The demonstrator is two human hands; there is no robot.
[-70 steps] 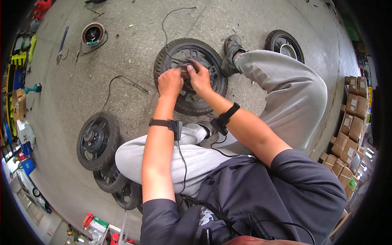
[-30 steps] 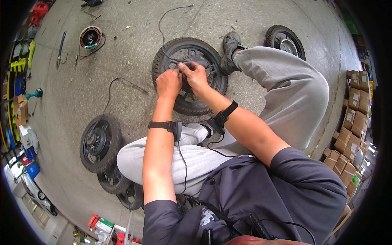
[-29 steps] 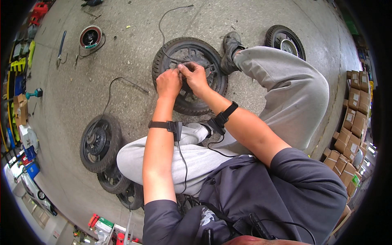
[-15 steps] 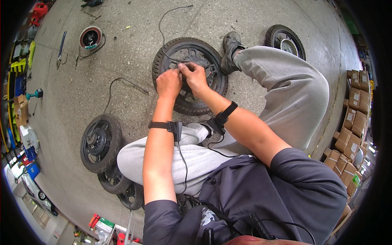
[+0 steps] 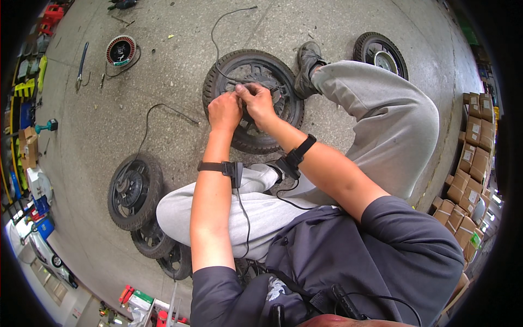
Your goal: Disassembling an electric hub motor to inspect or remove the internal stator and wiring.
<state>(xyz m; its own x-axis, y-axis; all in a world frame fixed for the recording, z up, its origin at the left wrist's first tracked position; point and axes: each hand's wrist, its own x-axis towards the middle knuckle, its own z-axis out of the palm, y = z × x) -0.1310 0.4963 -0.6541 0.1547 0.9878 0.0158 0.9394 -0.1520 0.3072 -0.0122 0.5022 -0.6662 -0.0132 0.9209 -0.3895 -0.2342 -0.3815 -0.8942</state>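
Note:
A black hub-motor wheel [image 5: 294, 117] with a knobby tyre lies flat on the floor in front of me, between my legs. Both my hands are together over its hub. My left hand [image 5: 225, 112] is closed in a fist, knuckles up. My right hand [image 5: 258, 102] pinches beside it, thumb against the left fingers. What the fingertips hold is hidden or too small to name. A dark cable [image 5: 214, 41] runs from the hub beside my hands and out across the floor beyond the wheel.
At left, another wheel [image 5: 134, 191] with its cable stands near several more. A ring-shaped motor stator [image 5: 121, 50] lies at far left, a blue-handled tool [image 5: 83, 62] nearby. A wheel [image 5: 380, 54] lies at far right. Cardboard boxes [image 5: 468, 158] are stacked along the right side.
My right thumb and fingers have shifted very slightly to the left against the left hand. The wheel and cable stay in place.

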